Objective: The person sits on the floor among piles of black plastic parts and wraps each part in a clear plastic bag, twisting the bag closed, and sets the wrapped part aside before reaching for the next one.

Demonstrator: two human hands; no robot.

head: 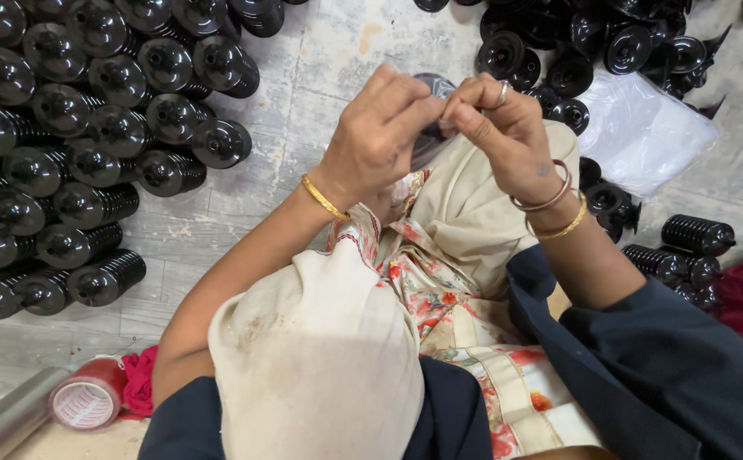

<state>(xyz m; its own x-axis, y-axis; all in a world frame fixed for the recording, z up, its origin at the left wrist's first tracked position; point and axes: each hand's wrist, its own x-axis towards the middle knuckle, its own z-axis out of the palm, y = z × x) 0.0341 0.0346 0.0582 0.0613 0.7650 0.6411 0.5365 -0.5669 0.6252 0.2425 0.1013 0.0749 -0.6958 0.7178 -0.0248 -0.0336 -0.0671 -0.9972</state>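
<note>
Both the left hand [377,136] and the right hand [507,128] are being pinched shut on a thin, clear plastic film [436,128], seemingly light, limp and slippery, best gripped at its edge.

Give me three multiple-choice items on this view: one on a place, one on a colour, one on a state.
1. Where does the tape roll lie?
A. lower left, on the floor
B. upper right, on the plastic bag
C. on the person's lap

2. What colour are the stacked ribbed parts?
A. white
B. glossy black
C. red

3. How do the two hands stand?
A. apart, resting on the floor
B. together, fingers pinching a clear film over a dark part
C. both flat on the lap

Answers:
1. A, the roll sits by a pink cloth at lower left.
2. B, every stacked part shines black.
3. B, left hand and right hand meet at the film.
</note>
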